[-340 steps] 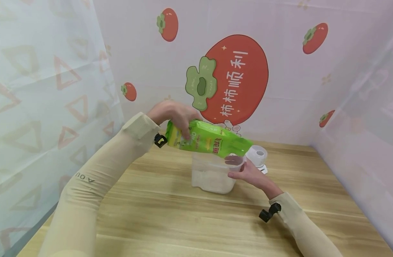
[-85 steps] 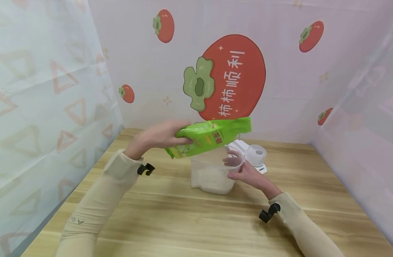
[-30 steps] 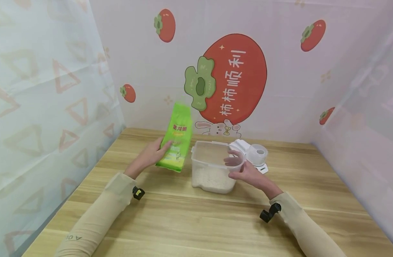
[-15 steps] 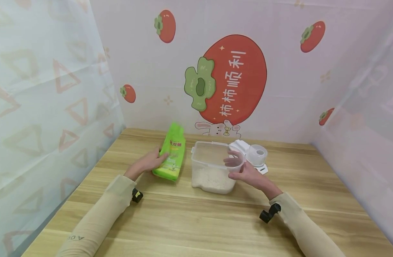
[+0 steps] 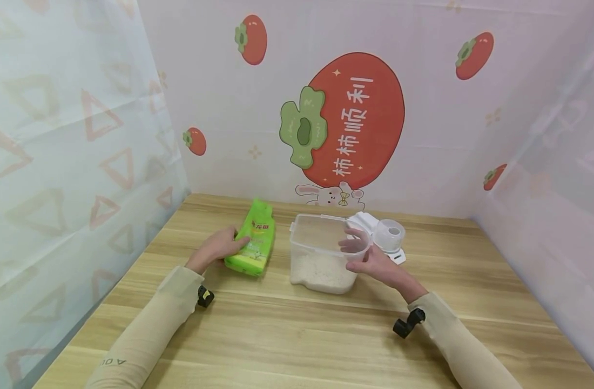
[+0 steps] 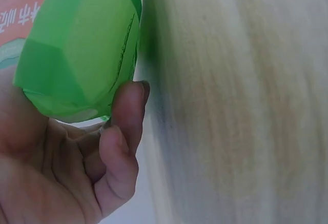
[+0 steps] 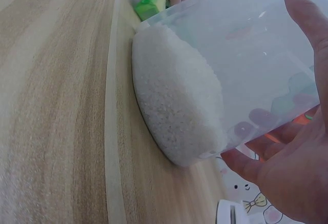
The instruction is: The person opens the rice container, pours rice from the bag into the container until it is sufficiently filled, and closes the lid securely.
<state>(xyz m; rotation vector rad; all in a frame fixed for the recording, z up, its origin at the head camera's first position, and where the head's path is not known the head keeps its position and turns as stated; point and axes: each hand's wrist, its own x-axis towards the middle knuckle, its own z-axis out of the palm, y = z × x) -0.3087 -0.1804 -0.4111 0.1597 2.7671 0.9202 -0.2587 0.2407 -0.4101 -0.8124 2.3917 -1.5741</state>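
Note:
My left hand (image 5: 220, 247) grips a green rice bag (image 5: 253, 246) by its left side, low at the left-middle of the table. The bag leans back, its printed face towards me. In the left wrist view, fingers curl around the bag's lower end, close to the tabletop; whether the bag touches the wood is hard to tell. To its right stands a clear plastic container (image 5: 321, 237), upright and lidless. White rice (image 7: 174, 90) fills its lower part. My right hand (image 5: 379, 266) holds its right corner, thumb in front and the other fingers behind the wall.
Behind the container's right side sits a white plastic lid (image 5: 362, 220) beside a translucent cup (image 5: 389, 236). The wooden table (image 5: 297, 340) is bounded by printed cloth walls at the back, left and right.
The tilted bag came away from above the container, turned upright and went down to the left table side. Rice has built up in the container. My right hand has stayed put.

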